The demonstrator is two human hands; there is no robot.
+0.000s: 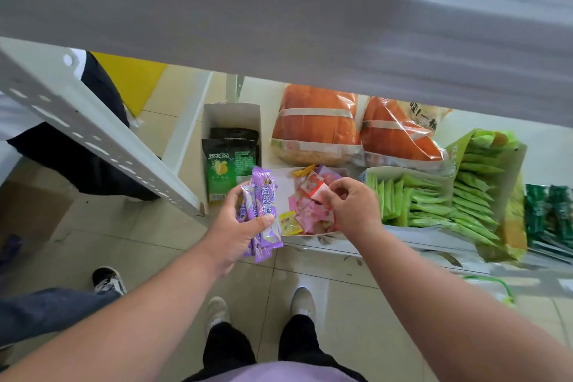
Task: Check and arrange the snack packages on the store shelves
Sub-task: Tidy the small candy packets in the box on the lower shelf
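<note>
My left hand [240,223] grips a bundle of purple snack sticks [265,206] upright, just left of a white cardboard tray [285,183] on the low shelf. The tray holds several small pink, red and yellow candy packets [305,214]. My right hand [348,205] reaches into that tray and pinches a red and white packet [317,191] between thumb and fingers.
A tall white box with dark green pouches [228,161] stands left of the tray. Two orange bags [316,124] lie behind it. Boxes of light green sachets [431,201] fill the right. A grey upper shelf [279,15] overhangs. Another person's legs and shoe [108,281] are at left.
</note>
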